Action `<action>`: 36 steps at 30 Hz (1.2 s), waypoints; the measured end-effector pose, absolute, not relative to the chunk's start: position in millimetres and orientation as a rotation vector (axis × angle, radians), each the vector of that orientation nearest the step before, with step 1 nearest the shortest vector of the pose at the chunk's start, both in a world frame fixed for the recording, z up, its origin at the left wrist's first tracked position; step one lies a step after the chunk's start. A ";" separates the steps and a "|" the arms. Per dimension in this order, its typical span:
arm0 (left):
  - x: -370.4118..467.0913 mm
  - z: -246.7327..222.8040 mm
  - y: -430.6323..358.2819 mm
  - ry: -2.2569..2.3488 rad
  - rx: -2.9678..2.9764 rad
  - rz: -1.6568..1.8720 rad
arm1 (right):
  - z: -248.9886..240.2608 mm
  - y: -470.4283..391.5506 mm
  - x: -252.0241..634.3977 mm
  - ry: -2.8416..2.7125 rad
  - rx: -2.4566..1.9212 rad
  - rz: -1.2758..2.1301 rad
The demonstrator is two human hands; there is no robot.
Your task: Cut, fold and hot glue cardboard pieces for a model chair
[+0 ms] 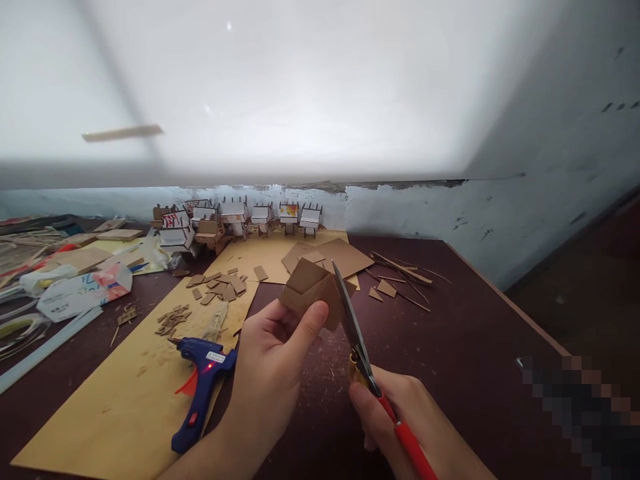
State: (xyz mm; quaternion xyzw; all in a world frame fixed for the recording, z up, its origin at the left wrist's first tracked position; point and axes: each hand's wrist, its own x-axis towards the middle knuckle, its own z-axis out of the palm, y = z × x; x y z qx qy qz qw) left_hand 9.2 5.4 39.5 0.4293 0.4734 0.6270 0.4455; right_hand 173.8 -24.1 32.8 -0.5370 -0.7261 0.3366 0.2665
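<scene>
My left hand (277, 360) pinches brown cardboard pieces (313, 290), one overlapping another, between thumb and fingers. In my right hand (400, 413) is a pair of red-handled shears (356, 333) with long straight metal blades and a yellow part near the pivot. The blades point up and away, alongside the right edge of the cardboard; whether they grip it I cannot tell. A blue hot glue gun (203, 387) with a lit red light lies just left of my left hand. Small cut cardboard pieces (220, 287) and a heap of tinier ones (173, 320) lie beyond it.
Several small cardboard chair-like models (235, 213) stand along the wall. A yellowish sheet (105, 407) covers part of the dark table (450, 373). Larger cardboard sheets (350, 257), thin strips (403, 267) and triangular scraps (386, 288) lie at the back. Tape rolls (23, 333) and clutter sit left.
</scene>
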 end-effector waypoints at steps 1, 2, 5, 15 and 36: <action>9.3 40.2 5.0 1.175 1.065 1.557 | 32.0 -23.4 173.8 -1.966 -1.453 0.902; 9.4 40.8 4.6 1.179 1.066 1.560 | 30.9 -22.7 173.7 -1.972 -1.452 0.901; 9.6 42.4 4.1 1.219 1.072 1.563 | 26.8 -20.6 173.3 -1.985 -1.444 0.945; 6.4 43.7 3.9 1.316 1.128 1.525 | 15.3 -14.3 170.0 -1.912 -1.460 1.089; 8.7 42.3 1.5 1.312 1.118 1.546 | 9.4 -19.4 169.1 -1.925 -1.458 0.988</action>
